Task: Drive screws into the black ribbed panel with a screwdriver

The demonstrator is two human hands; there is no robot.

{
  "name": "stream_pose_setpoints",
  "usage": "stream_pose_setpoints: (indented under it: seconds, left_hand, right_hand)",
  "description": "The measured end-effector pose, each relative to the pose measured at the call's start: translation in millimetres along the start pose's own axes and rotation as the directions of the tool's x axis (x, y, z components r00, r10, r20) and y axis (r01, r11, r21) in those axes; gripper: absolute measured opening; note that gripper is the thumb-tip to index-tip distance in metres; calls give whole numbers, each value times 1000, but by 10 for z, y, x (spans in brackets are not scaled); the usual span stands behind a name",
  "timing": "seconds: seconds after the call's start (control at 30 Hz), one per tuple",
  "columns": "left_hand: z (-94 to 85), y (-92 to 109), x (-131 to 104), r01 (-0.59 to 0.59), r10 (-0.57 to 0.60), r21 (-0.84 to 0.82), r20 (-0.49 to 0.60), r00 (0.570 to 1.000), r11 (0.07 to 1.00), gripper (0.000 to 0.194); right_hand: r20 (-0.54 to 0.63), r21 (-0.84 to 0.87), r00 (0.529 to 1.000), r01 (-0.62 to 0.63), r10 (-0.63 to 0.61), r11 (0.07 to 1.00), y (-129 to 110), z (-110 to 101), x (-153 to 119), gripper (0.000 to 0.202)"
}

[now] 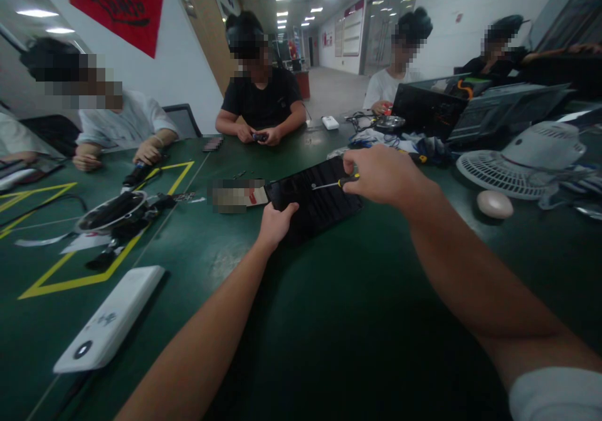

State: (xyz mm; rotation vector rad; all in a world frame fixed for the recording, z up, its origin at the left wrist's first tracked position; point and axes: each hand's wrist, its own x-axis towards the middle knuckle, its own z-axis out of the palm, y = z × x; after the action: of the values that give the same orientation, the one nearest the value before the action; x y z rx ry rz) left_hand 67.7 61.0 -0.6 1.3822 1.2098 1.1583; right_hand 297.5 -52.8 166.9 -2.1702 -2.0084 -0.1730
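While the two hands work at the black panel [336,211] in the middle of the counter [357,295], lots of things sit around it. Just left of the panel is a pale flat thing [237,196] with a red patch. Farther left are a round hoop [113,213] with black parts and yellow tape [61,288]. A white power bank [110,320] lies near the left arm. To the right are a white fan [540,148] and a pale round thing [495,204], close to the right arm. Wires, cloths and a big dark box [427,110] sit behind the right hand. People sit along the far side.

The panel lies on a slant, with its right end farther away. Green counter shows between the two arms, down to the bottom of the view.

The left hand [277,223] has its grip closed on the panel's near left edge, thumb on top. The right hand [385,176] comes in from the right, grip pinched on the screwdriver [332,185]. The thin metal rod points left, its tip over the panel by a small bright spot.
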Motion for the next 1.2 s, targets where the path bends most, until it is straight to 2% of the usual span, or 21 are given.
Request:
stream_pose_setpoints:
  seconds: [0.27, 0.4, 0.77, 1.2]
  left_hand:
    - [-9, 2, -4, 13, -13, -13, 20, 1000, 1000, 39]
    - [-2, 19, -21, 13, -13, -33, 15, 1000, 999, 40]
    - [-3, 1, 0, -9, 9, 5, 19, 1000, 1000, 39]
    - [8, 29, -24, 14, -14, -7, 5, 1000, 1000, 35]
  right_hand:
    - [-61, -21, 998, -21, 19, 1000, 50, -96, -33, 22]
    - [-98, -13, 995, -5, 4, 1000, 74, -129, -35, 26]
    - [-78, 21, 996, -31, 33, 999, 1, -90, -10, 22]
    - [-109, 46, 994, -27, 32, 999, 92, -10, 46, 23]
